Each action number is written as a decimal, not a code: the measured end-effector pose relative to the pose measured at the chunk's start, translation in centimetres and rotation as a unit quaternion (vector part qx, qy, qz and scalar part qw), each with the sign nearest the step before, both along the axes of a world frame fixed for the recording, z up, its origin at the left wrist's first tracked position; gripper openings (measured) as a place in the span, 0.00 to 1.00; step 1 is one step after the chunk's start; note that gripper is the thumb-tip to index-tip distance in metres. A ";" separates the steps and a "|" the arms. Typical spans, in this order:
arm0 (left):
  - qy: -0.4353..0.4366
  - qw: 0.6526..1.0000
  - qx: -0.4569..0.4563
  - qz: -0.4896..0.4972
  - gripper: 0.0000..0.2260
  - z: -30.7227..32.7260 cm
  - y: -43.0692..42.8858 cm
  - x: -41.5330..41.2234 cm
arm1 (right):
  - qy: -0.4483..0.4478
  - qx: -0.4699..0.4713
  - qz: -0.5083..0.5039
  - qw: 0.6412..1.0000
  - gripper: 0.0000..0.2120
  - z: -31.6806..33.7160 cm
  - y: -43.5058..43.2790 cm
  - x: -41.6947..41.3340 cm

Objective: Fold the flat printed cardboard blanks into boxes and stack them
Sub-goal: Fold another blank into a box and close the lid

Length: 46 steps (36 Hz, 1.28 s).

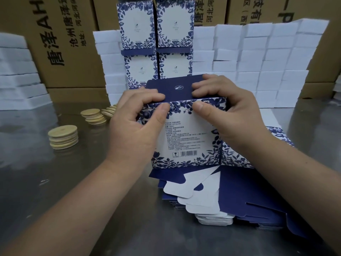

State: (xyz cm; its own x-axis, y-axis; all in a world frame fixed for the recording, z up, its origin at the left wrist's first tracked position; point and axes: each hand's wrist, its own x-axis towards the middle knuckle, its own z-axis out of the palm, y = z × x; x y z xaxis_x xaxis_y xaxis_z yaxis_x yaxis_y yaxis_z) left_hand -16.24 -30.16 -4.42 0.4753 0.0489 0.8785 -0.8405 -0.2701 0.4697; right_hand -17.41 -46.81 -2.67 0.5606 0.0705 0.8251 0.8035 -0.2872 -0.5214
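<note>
Near the front edge of the steel table point(55, 182), the printed box point(188, 137) stands on the pile of flat blanks point(239, 191). Left hand point(132, 130) and right hand point(234, 119) pinch its top corner fold, closing the navy lid flap point(175, 87). Tucking that flap in seems next.

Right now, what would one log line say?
lid flap pressed down | left hand pinches box | right hand pinches box | flat blanks piled nearby
</note>
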 end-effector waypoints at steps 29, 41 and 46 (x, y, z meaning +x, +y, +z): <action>0.015 0.995 0.074 0.062 0.13 0.9 -0.1 -0.5 | 0.026 -0.055 -0.003 0.998 0.08 1.1 -0.8 -0.2; -0.019 0.993 0.073 0.090 0.10 1.1 -1.0 -1.3 | -0.051 -0.107 -0.083 0.990 0.10 1.5 0.4 -0.5; -0.022 0.994 0.072 0.074 0.09 1.2 -0.9 -1.1 | -0.042 -0.108 -0.073 0.991 0.07 1.6 0.3 -0.6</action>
State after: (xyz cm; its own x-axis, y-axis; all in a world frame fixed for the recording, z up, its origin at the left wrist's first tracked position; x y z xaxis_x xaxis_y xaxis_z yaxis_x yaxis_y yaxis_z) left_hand -17.29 -31.05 -3.21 0.4326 -0.0118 0.9015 -0.8053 -0.4545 0.3806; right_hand -18.04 -46.52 -1.05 0.5075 0.1727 0.8442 0.7831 -0.5011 -0.3683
